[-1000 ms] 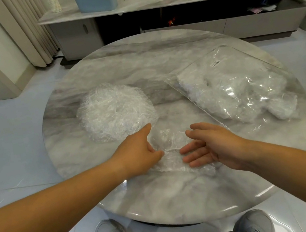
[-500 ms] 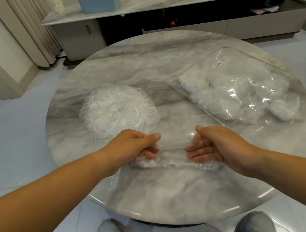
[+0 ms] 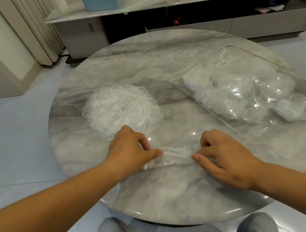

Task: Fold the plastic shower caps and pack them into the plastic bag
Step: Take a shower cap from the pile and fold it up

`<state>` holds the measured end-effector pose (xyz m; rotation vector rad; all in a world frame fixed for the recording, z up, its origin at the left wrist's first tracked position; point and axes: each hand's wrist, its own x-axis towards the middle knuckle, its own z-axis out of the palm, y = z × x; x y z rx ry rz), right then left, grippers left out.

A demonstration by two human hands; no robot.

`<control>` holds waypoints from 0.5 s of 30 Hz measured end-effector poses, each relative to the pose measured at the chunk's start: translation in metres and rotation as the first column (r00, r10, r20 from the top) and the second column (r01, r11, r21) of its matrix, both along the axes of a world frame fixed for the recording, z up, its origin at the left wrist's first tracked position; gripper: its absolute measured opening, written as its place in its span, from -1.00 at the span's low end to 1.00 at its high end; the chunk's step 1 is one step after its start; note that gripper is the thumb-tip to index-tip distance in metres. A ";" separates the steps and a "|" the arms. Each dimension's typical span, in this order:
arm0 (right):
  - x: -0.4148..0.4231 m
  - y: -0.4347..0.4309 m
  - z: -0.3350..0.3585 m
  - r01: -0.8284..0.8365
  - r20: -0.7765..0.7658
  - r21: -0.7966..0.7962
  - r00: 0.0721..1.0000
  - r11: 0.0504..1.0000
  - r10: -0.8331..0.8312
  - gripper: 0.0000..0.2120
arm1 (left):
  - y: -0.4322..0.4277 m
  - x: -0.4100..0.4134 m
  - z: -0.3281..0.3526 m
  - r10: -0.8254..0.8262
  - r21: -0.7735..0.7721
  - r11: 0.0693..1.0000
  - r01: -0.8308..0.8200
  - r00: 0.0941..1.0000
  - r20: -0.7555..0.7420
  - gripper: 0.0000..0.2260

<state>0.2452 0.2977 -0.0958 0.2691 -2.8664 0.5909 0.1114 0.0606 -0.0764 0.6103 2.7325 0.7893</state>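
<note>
One clear crinkled plastic shower cap (image 3: 171,158), lower centre on round grey marble table (image 3: 181,201): lay wider and looser a second ago, now a narrow strip pinched at its ends by left hand (image 3: 131,151) and right hand (image 3: 222,157), seemingly near ready for clear plastic bag (image 3: 244,89), right of frame.

The tabletop (image 3: 159,58) is glossy grey-veined marble — smooth, mirror-bright. Shower caps (image 3: 121,109) are thin, crinkled clear plastic; the plastic bag (image 3: 244,89) is shiny film. Floor tiles (image 3: 11,138) gleam.
</note>
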 end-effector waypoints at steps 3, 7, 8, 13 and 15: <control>-0.001 0.001 0.003 -0.030 -0.025 0.035 0.999 0.999 0.030 -0.44 | 0.000 -0.001 0.000 0.003 0.009 1.000 -0.003 1.000 0.011 -0.56; -0.002 -0.004 0.011 -0.017 -0.127 0.024 0.992 1.000 0.020 -0.61 | 0.002 -0.001 0.003 -0.051 -0.070 0.996 0.052 0.999 0.017 -0.58; -0.002 -0.007 0.014 -0.008 -0.152 0.031 0.988 1.000 0.012 -0.64 | 0.003 -0.001 0.003 -0.053 -0.082 0.995 0.054 0.998 0.017 -0.61; -0.002 -0.026 0.023 -0.139 -0.140 0.119 0.978 0.983 0.155 -0.68 | 0.005 0.008 0.005 -0.091 -0.127 0.988 0.088 0.996 -0.017 -0.51; -0.001 -0.029 0.021 -0.230 -0.023 0.135 0.972 0.964 0.236 -0.65 | 0.004 0.010 0.006 -0.124 -0.158 0.980 0.120 0.992 -0.020 -0.47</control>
